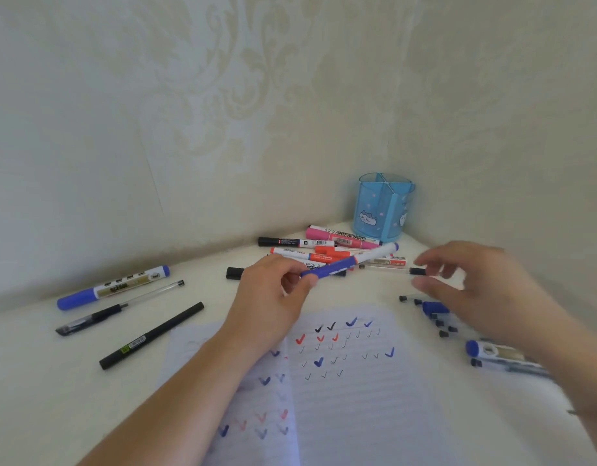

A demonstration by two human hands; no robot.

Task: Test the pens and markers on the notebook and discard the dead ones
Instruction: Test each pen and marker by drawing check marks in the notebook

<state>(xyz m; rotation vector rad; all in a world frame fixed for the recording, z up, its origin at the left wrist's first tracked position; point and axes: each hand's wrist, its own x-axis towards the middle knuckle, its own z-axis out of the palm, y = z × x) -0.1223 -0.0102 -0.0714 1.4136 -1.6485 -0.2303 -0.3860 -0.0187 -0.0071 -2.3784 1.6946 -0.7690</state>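
Right hand (485,284) motion-blurred

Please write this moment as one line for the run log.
left hand: holds blue marker | right hand: open, blurred | notebook: check marks

There is only one view, from a camera on the person's head. It looks forward and down, into a corner where two walls meet over a white table (38,381). The blue pen holder (384,206) stands in that corner, a little right of the centre and far from the camera. The open notebook (351,391) lies nearer than the holder, at the bottom edge, very close. Both forearms enter from below. The wide lens bends the edges.
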